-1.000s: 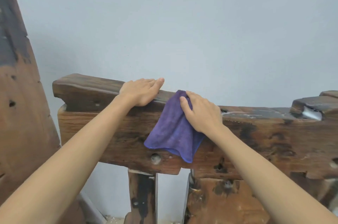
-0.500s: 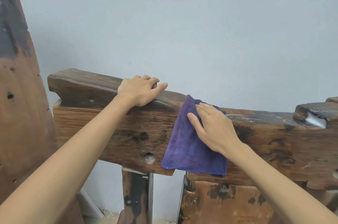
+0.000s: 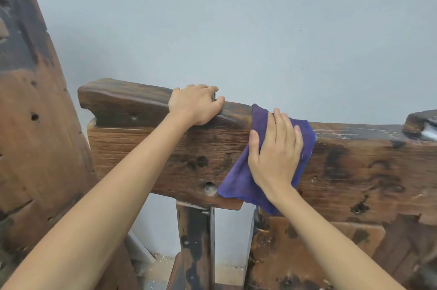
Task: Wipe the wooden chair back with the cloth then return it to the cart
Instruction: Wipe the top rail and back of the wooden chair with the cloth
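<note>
A rough, dark-stained wooden chair back [image 3: 369,166] runs across the middle of the head view as a thick horizontal plank. A purple cloth [image 3: 238,181] is draped over its top edge and hangs down the front face. My right hand [image 3: 275,152] lies flat on the cloth with straight fingers, pressing it against the wood. My left hand [image 3: 197,104] rests on the plank's top edge just left of the cloth, fingers curled over the far side. The cart is out of view.
A tall wooden slab [image 3: 30,124] stands at the far left. Under the plank are a dark upright post [image 3: 195,244] and a wider wooden panel [image 3: 314,252]. A pale grey wall [image 3: 236,29] is close behind. The floor [image 3: 156,270] shows in the gap.
My right hand has slid the cloth rightward along the plank's front face and top, now lying flatter with fingers pointing up. My left hand has stayed on the top edge.
</note>
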{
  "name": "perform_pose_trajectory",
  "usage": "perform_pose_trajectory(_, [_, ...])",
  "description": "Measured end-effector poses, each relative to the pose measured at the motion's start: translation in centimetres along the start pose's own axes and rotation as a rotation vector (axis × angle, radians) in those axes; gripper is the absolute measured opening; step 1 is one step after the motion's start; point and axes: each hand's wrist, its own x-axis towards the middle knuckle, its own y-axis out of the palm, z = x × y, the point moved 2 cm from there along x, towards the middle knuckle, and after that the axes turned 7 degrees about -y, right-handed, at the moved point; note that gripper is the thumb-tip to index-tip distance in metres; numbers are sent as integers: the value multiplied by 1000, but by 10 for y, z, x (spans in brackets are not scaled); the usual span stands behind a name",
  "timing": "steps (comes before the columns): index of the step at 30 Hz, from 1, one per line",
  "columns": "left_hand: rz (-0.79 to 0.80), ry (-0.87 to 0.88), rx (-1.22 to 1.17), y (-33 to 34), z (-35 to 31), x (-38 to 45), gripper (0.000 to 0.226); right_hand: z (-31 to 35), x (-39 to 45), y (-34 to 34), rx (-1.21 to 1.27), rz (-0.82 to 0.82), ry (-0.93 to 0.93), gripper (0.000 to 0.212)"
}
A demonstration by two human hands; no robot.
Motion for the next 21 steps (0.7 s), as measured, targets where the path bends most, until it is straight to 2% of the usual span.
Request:
perform_pose_trajectory(3, [-39,1,-7,0,0,-1,57,8,-32,19,-67,38,-76,65])
perform_pose_trajectory(6, [-50,-2,-7,2,0,0,58,22,-57,37,-117,55,-76,67])
perform_pose_trajectory(9, [-60,-4,-1,2,0,0,58,51,-66,50,-54,85,-176,66])
perform_pose_trajectory(13, [-49,10,-6,1,1,-1,56,86,-87,65,27,406,-447,50])
perform_pose_trajectory(15, [-33,23,-11,-1,5,0,54,102,-98,83,76,692,-692,37])
perform_pose_trajectory(17, [-27,39,-15,-3,9,-2,49,116,-98,87,199,872,-770,38])
perform_pose_trajectory(19, [-20,53,-25,-4,9,-4,45,117,-85,79,65,759,-897,31])
perform_pose_trajectory(21, [2,54,-26,-6,12,-4,43,100,-62,65,90,638,-899,23])
